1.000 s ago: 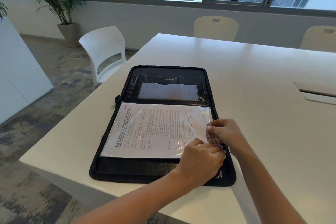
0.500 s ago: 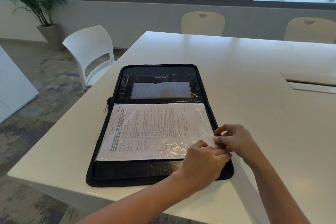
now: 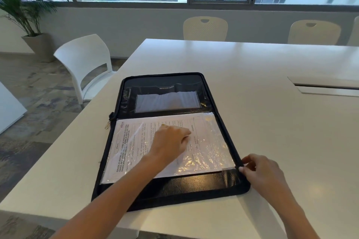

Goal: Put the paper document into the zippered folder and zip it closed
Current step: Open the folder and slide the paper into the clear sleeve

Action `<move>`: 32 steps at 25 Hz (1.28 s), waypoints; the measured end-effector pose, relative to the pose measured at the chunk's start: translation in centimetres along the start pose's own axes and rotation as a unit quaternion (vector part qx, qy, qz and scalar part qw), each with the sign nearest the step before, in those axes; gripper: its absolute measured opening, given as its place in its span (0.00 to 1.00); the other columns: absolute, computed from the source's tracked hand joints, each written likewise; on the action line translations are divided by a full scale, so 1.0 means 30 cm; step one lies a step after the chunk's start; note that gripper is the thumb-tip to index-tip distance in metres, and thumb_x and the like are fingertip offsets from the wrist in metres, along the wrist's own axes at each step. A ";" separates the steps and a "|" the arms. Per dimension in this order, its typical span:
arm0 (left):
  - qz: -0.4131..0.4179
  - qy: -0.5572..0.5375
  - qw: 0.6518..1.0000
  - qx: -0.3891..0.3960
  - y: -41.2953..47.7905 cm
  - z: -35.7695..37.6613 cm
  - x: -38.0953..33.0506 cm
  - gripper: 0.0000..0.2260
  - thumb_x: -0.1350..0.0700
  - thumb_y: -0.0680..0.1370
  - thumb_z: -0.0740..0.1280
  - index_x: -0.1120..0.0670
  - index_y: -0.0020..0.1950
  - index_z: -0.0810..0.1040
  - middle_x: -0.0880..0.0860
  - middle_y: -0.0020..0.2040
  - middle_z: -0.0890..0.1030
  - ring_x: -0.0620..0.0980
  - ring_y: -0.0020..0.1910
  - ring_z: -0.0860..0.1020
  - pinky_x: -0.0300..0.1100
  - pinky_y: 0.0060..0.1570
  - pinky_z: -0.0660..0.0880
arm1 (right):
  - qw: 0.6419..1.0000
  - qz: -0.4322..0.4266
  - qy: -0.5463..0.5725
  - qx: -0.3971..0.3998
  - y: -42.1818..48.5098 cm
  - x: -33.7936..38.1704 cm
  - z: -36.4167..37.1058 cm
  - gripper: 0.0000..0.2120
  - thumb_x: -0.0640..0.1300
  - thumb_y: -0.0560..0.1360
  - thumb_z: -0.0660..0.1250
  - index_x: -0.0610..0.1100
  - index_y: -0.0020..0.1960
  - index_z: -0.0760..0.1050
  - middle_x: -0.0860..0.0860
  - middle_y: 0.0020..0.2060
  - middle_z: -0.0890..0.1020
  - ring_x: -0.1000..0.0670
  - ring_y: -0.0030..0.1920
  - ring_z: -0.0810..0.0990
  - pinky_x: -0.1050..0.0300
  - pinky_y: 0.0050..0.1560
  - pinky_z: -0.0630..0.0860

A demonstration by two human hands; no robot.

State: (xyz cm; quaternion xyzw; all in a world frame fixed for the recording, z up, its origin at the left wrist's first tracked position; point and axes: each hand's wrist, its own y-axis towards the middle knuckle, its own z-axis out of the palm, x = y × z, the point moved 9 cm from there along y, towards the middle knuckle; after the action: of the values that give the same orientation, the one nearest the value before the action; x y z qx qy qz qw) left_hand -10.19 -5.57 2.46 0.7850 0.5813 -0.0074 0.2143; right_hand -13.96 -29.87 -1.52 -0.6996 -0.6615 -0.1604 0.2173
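My left grip [image 3: 171, 141] lies relaxed, pressing the paper [image 3: 136, 147] in the open folder [image 3: 194, 186] on the desk [image 3: 272, 122]; my right grip [image 3: 260, 172] pinches the folder's right edge.

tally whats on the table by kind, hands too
zippered folder: 1
paper document: 1
hands: 2 (left hand on the document, right hand at the folder's right edge)
total: 4
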 end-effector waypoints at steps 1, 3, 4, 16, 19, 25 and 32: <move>-0.003 0.006 1.000 0.013 -0.001 0.004 0.028 0.11 0.51 0.80 0.66 0.49 0.60 0.82 0.45 0.55 0.85 0.44 0.50 0.83 0.48 0.62 0.74 | 1.000 -0.003 -0.007 -0.017 0.006 0.002 -0.006 0.08 0.45 0.74 0.69 0.46 0.53 0.80 0.52 0.41 0.84 0.51 0.42 0.79 0.57 0.41 0.74; -0.003 0.004 0.999 0.044 -0.006 0.022 0.067 0.14 0.50 0.79 0.66 0.50 0.64 0.79 0.47 0.62 0.81 0.46 0.59 0.80 0.50 0.66 0.71 | 0.999 -0.002 -0.019 -0.048 0.037 -0.007 -0.029 0.07 0.44 0.74 0.69 0.46 0.52 0.80 0.51 0.40 0.84 0.51 0.39 0.76 0.61 0.35 0.68; -0.003 0.001 0.998 0.059 -0.011 0.033 0.080 0.16 0.49 0.80 0.66 0.50 0.66 0.78 0.47 0.65 0.79 0.46 0.64 0.77 0.50 0.68 0.69 | 0.998 0.002 -0.026 -0.060 0.063 -0.016 -0.041 0.06 0.43 0.74 0.69 0.46 0.51 0.81 0.50 0.40 0.84 0.50 0.39 0.76 0.60 0.35 0.67; 0.043 0.041 0.983 0.175 -0.080 0.173 -0.008 0.32 0.32 0.79 0.48 0.47 0.79 0.55 0.49 0.80 0.53 0.47 0.79 0.50 0.55 0.76 0.48 | 0.991 0.013 -0.040 -0.128 0.480 0.011 -0.173 0.12 0.46 0.75 0.68 0.44 0.56 0.81 0.39 0.53 0.82 0.36 0.56 0.77 0.48 0.53 0.74; 0.035 0.047 0.984 0.171 -0.093 0.200 -0.006 0.32 0.32 0.79 0.44 0.48 0.79 0.50 0.49 0.81 0.48 0.47 0.79 0.44 0.54 0.76 0.41 | 0.988 0.000 -0.061 -0.144 0.336 0.025 -0.071 0.18 0.47 0.78 0.64 0.37 0.62 0.74 0.34 0.57 0.77 0.34 0.59 0.73 0.44 0.59 0.71; 0.022 0.057 0.984 0.165 -0.108 0.236 -0.013 0.33 0.33 0.78 0.36 0.47 0.79 0.44 0.49 0.80 0.43 0.48 0.78 0.39 0.55 0.77 0.39 | 0.986 -0.004 -0.131 -0.100 0.134 0.022 0.143 0.28 0.52 0.82 0.52 0.35 0.75 0.57 0.32 0.75 0.56 0.36 0.76 0.53 0.43 0.74 0.53; -0.061 0.059 0.984 0.155 -0.068 0.251 -0.086 0.30 0.37 0.81 0.43 0.51 0.80 0.45 0.54 0.81 0.45 0.54 0.79 0.42 0.59 0.76 0.41 | 0.980 -0.092 -0.168 -0.053 0.298 0.004 0.101 0.28 0.53 0.82 0.49 0.37 0.76 0.54 0.36 0.76 0.53 0.40 0.77 0.50 0.45 0.75 0.51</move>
State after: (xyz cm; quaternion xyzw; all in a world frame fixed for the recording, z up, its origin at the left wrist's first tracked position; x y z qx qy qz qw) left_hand -11.11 -10.04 -4.38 0.7705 0.6318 -0.0647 0.0544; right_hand -5.23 -28.49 -4.87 -0.6634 -0.7406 -0.0946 0.0496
